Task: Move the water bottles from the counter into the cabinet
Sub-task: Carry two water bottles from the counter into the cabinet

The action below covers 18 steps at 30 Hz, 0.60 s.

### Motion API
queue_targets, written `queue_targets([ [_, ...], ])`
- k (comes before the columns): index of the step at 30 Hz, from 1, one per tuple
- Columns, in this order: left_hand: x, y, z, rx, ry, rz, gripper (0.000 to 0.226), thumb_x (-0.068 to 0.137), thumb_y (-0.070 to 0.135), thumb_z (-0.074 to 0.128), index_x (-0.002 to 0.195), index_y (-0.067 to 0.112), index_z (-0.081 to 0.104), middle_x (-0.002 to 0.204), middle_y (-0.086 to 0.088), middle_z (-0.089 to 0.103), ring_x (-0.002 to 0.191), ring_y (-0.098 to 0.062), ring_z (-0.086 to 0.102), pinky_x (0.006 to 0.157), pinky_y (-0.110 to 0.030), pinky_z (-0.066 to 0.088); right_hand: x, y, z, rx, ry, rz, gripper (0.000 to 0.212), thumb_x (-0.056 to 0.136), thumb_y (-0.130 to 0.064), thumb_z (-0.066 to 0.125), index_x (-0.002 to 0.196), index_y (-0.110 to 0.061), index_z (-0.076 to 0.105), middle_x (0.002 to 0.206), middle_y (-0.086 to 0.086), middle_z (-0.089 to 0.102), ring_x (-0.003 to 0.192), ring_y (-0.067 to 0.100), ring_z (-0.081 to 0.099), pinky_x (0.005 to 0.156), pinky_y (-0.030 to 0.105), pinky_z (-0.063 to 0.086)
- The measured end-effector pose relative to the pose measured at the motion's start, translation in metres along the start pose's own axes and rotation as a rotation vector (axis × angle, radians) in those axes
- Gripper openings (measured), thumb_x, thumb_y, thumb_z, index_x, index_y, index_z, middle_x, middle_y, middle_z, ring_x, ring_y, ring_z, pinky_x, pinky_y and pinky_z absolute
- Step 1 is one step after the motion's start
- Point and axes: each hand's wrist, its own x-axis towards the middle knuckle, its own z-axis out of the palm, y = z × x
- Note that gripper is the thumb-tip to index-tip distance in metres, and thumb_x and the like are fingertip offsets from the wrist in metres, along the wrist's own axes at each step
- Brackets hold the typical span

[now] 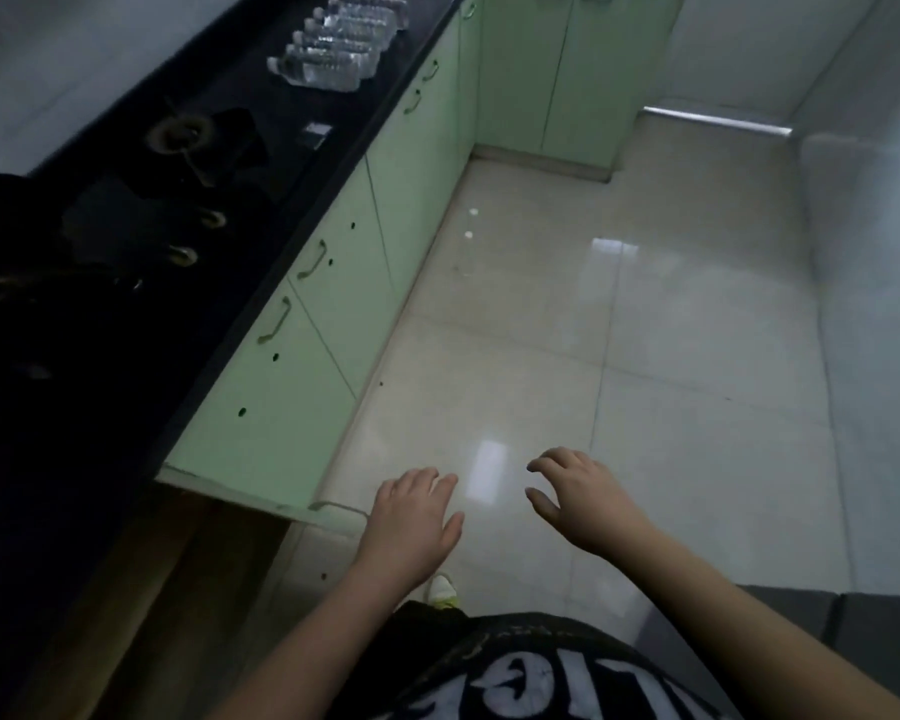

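Note:
Several clear water bottles [333, 46] lie side by side on the far end of the black counter [219, 283], at the upper left. Pale green cabinets [333, 283] run below the counter, and the nearest door [261, 491] stands swung open, showing a wooden interior [167, 579]. My left hand [411, 517] hovers over the floor beside that open door, fingers relaxed and holding nothing. My right hand [583, 496] hovers to its right with loosely bent fingers, also holding nothing. Both hands are far from the bottles.
A gas stove with burners [178, 132] and knobs [198, 236] sits on the counter between me and the bottles. Glossy beige floor tiles [567, 314] stretch ahead. More green cabinets [567, 70] close off the far end. A grey wall [874, 330] runs along the right.

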Motion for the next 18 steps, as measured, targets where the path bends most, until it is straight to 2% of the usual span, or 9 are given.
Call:
queue_targets([
  [3,0.041,-0.004,-0.007,0.003,-0.039,0.049,0.053,0.095,0.05,0.037,0.141,0.025,0.042,0.138,0.001,0.051,0.127,-0.02,0.045,0.101,-0.037,0.034,0.016,0.016,-0.016,0.027,0.023,0.066,0.043,0.097,-0.044,0.043,0.135,-0.024,0.049,0.138,-0.003,0.049,0.128,0.018,0.044,0.105,0.033,0.034],
  [8,0.115,0.005,-0.027,0.059,-0.029,0.122,0.051,0.096,0.049,0.039,0.14,0.024,0.044,0.134,0.001,0.054,0.123,-0.021,0.049,0.097,-0.037,0.036,0.039,0.06,-0.041,0.053,0.061,0.167,0.043,0.097,-0.043,0.044,0.135,-0.023,0.049,0.139,-0.002,0.049,0.128,0.019,0.044,0.105,0.034,0.035],
  [18,0.286,0.07,-0.043,0.103,-0.063,0.12,0.05,0.096,0.049,0.041,0.14,0.025,0.044,0.133,0.002,0.056,0.121,-0.022,0.051,0.095,-0.037,0.037,0.121,0.208,-0.092,0.116,0.13,0.293,0.043,0.098,-0.041,0.045,0.136,-0.022,0.048,0.138,-0.002,0.048,0.127,0.019,0.043,0.103,0.033,0.032],
])
